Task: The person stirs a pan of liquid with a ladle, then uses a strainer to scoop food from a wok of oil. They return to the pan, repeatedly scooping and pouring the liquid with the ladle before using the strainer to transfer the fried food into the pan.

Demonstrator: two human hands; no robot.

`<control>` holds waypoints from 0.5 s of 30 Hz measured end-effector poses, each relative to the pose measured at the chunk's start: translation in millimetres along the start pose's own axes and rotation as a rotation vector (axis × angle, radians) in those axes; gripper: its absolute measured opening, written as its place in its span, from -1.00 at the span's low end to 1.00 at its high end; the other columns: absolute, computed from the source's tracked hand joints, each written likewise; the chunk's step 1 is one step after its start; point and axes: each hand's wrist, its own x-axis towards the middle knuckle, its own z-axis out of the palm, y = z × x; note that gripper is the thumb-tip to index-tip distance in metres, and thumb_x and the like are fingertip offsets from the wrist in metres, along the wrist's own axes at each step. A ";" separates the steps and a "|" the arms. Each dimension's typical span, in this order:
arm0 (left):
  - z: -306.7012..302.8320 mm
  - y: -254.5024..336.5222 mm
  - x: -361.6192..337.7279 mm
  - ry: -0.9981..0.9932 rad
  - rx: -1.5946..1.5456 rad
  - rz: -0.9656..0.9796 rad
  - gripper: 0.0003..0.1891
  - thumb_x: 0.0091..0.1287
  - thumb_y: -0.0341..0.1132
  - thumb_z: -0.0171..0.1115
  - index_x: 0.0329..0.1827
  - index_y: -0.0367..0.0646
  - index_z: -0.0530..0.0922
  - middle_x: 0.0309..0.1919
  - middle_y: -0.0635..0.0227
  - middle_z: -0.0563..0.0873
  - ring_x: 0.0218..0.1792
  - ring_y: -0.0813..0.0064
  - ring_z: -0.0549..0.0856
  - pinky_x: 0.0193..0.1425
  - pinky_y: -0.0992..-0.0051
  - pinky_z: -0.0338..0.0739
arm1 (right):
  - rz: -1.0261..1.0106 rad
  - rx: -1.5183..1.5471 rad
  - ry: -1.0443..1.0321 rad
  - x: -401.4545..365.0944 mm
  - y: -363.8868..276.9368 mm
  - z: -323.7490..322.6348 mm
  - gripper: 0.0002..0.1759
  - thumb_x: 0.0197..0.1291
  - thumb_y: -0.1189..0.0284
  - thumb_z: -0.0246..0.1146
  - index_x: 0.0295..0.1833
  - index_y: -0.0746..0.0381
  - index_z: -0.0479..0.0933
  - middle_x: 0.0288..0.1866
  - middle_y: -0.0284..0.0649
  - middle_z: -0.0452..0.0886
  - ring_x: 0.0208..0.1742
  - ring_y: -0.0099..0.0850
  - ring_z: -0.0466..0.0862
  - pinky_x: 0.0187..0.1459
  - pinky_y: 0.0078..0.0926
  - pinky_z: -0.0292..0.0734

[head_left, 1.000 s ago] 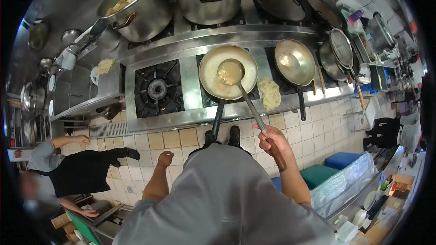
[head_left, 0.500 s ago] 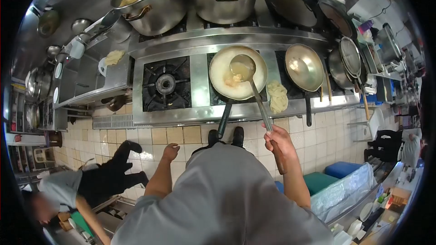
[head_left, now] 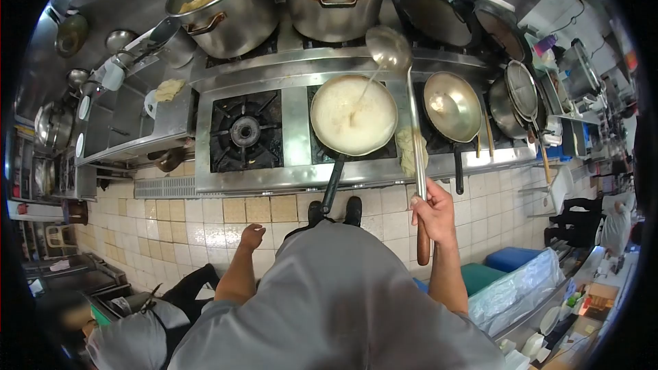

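My right hand [head_left: 434, 212] is wrapped around the long handle of a ladle [head_left: 389, 49], whose brown grip end sticks out below my fist. The ladle's bowl is raised and tilted above the back edge of a frying pan [head_left: 322, 154]. A thin stream of liquid falls from it into the pan. Pale, cloudy liquid [head_left: 349, 113] fills the pan, which sits on a burner with its dark handle pointing toward me. My left hand [head_left: 253, 236] hangs over the floor beside my body, fingers loosely curled, with nothing visible in it.
Two large stockpots [head_left: 336, 10] stand on the rear burners. Left of the pan is a bare burner [head_left: 245, 131]; to its right lie a crumpled cloth [head_left: 411, 151] and a second frying pan [head_left: 452, 106]. A co-worker [head_left: 140, 336] is bent over at lower left.
The ladle has risen out of the pan's liquid and moved back and right, now trickling liquid. My right hand has shifted slightly right. The co-worker at left has moved lower in view.
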 end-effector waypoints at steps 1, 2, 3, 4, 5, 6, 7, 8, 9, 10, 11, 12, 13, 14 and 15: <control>0.8 1.4 -1.1 -0.001 -0.004 0.001 -0.61 0.36 -0.19 0.37 0.15 -0.21 0.63 -0.37 0.21 0.74 -0.48 0.44 0.69 -0.55 0.45 0.54 | -0.002 -0.003 -0.001 -0.2 -3.3 -0.4 -0.41 0.27 0.73 0.17 0.45 0.39 0.36 -0.38 -0.37 0.53 -0.55 -0.68 0.49 -0.51 -0.68 0.51; 0.6 3.1 -4.0 -0.003 -0.014 -0.024 -0.59 0.34 -0.16 0.37 0.15 -0.21 0.65 -0.36 0.16 0.76 -0.44 0.41 0.72 -0.39 0.41 0.59 | -0.063 -0.019 0.024 -1.6 -8.2 -0.1 -0.39 0.27 0.73 0.17 0.46 0.39 0.36 -0.36 -0.37 0.55 -0.54 -0.68 0.49 -0.51 -0.69 0.51; 0.5 4.4 -6.9 -0.005 -0.024 -0.051 -0.56 0.32 -0.12 0.37 0.15 -0.21 0.66 -0.36 0.11 0.79 -0.39 0.39 0.75 -0.23 0.37 0.65 | -0.123 -0.035 0.048 -2.8 -12.0 0.3 -0.38 0.26 0.74 0.18 0.46 0.39 0.35 -0.35 -0.37 0.56 -0.53 -0.68 0.49 -0.50 -0.70 0.51; 0.4 5.4 -9.8 -0.004 -0.026 -0.053 -0.56 0.32 -0.12 0.37 0.15 -0.21 0.66 -0.36 0.11 0.79 -0.39 0.39 0.75 -0.23 0.37 0.65 | -0.177 -0.036 0.054 -1.6 -14.6 0.7 -0.38 0.26 0.74 0.18 0.46 0.39 0.35 -0.33 -0.37 0.57 -0.53 -0.69 0.49 -0.49 -0.70 0.51; -0.1 5.5 -11.7 -0.010 -0.045 -0.059 -0.56 0.32 -0.12 0.37 0.16 -0.21 0.66 -0.36 0.12 0.79 -0.40 0.39 0.75 -0.25 0.37 0.65 | -0.175 -0.036 0.052 1.3 -13.5 -0.2 -0.38 0.26 0.74 0.18 0.46 0.39 0.35 -0.33 -0.37 0.57 -0.53 -0.69 0.49 -0.49 -0.70 0.51; -0.3 6.3 -12.8 -0.016 -0.064 -0.063 -0.56 0.33 -0.12 0.37 0.16 -0.21 0.65 -0.36 0.12 0.79 -0.42 0.39 0.74 -0.27 0.37 0.64 | -0.196 -0.054 0.063 5.3 -11.2 -2.6 -0.39 0.26 0.74 0.18 0.46 0.39 0.35 -0.34 -0.37 0.57 -0.52 -0.69 0.49 -0.49 -0.70 0.51; -1.2 7.0 -13.9 -0.017 -0.063 -0.064 -0.56 0.33 -0.12 0.37 0.16 -0.21 0.65 -0.36 0.12 0.79 -0.42 0.39 0.74 -0.27 0.37 0.64 | -0.217 -0.073 0.074 8.6 -10.5 -3.9 -0.39 0.27 0.74 0.17 0.46 0.38 0.36 -0.34 -0.38 0.56 -0.52 -0.70 0.48 -0.49 -0.70 0.51; -2.3 6.1 -13.9 -0.022 -0.070 -0.063 -0.56 0.33 -0.12 0.36 0.17 -0.21 0.65 -0.36 0.13 0.79 -0.43 0.39 0.74 -0.28 0.38 0.64 | -0.160 -0.132 0.140 11.2 -12.3 -2.0 -0.42 0.28 0.70 0.20 0.43 0.33 0.41 -0.37 -0.41 0.55 -0.51 -0.71 0.47 -0.50 -0.69 0.47; -2.4 4.4 -14.9 -0.029 -0.076 -0.063 -0.55 0.34 -0.12 0.36 0.18 -0.21 0.64 -0.36 0.14 0.79 -0.45 0.40 0.73 -0.30 0.38 0.64 | -0.155 -0.132 0.143 12.0 -12.7 -1.8 -0.42 0.28 0.70 0.20 0.43 0.33 0.41 -0.37 -0.41 0.55 -0.51 -0.71 0.47 -0.50 -0.69 0.47; -2.0 2.5 -15.7 -0.034 -0.074 -0.066 -0.55 0.34 -0.12 0.36 0.18 -0.21 0.64 -0.36 0.14 0.79 -0.45 0.40 0.73 -0.30 0.38 0.64 | -0.095 -0.209 0.152 12.5 -12.1 -1.8 -0.46 0.29 0.67 0.22 0.40 0.30 0.46 -0.38 -0.43 0.55 -0.51 -0.71 0.46 -0.51 -0.68 0.45; -2.5 3.9 -17.4 -0.025 -0.092 -0.070 -0.55 0.34 -0.12 0.36 0.18 -0.22 0.64 -0.36 0.14 0.79 -0.44 0.40 0.73 -0.30 0.38 0.63 | -0.035 -0.286 0.159 12.3 -10.6 -1.7 -0.50 0.30 0.63 0.25 0.36 0.27 0.50 -0.40 -0.45 0.54 -0.52 -0.71 0.44 -0.52 -0.67 0.43; -3.0 4.5 -19.9 -0.015 -0.110 -0.075 -0.55 0.34 -0.12 0.35 0.19 -0.22 0.63 -0.36 0.14 0.79 -0.43 0.41 0.73 -0.30 0.37 0.63 | 0.016 -0.298 0.177 12.0 -6.4 -0.3 -0.58 0.31 0.56 0.29 0.29 0.24 0.56 -0.43 -0.46 0.52 -0.54 -0.70 0.43 -0.54 -0.64 0.41; -3.4 5.6 -22.3 -0.017 -0.108 -0.078 -0.55 0.34 -0.12 0.35 0.19 -0.22 0.63 -0.36 0.14 0.79 -0.43 0.41 0.73 -0.30 0.37 0.63 | 0.019 -0.298 0.178 11.2 1.6 -2.7 -0.58 0.31 0.56 0.29 0.29 0.24 0.56 -0.43 -0.46 0.52 -0.54 -0.70 0.43 -0.54 -0.64 0.41; -2.8 3.6 -20.4 -0.011 -0.086 -0.077 -0.55 0.34 -0.12 0.35 0.19 -0.23 0.63 -0.34 0.14 0.79 -0.42 0.41 0.73 -0.29 0.38 0.63 | 0.068 -0.332 0.157 9.7 12.0 -7.9 -0.60 0.31 0.55 0.29 0.26 0.25 0.57 -0.44 -0.45 0.51 -0.54 -0.69 0.43 -0.55 -0.62 0.41; -2.4 1.9 -19.0 -0.004 -0.065 -0.077 -0.54 0.34 -0.12 0.34 0.19 -0.23 0.63 -0.32 0.13 0.79 -0.41 0.42 0.74 -0.28 0.38 0.64 | 0.116 -0.367 0.135 7.6 20.3 -11.8 -0.62 0.31 0.54 0.29 0.24 0.26 0.58 -0.45 -0.43 0.51 -0.55 -0.68 0.43 -0.55 -0.61 0.41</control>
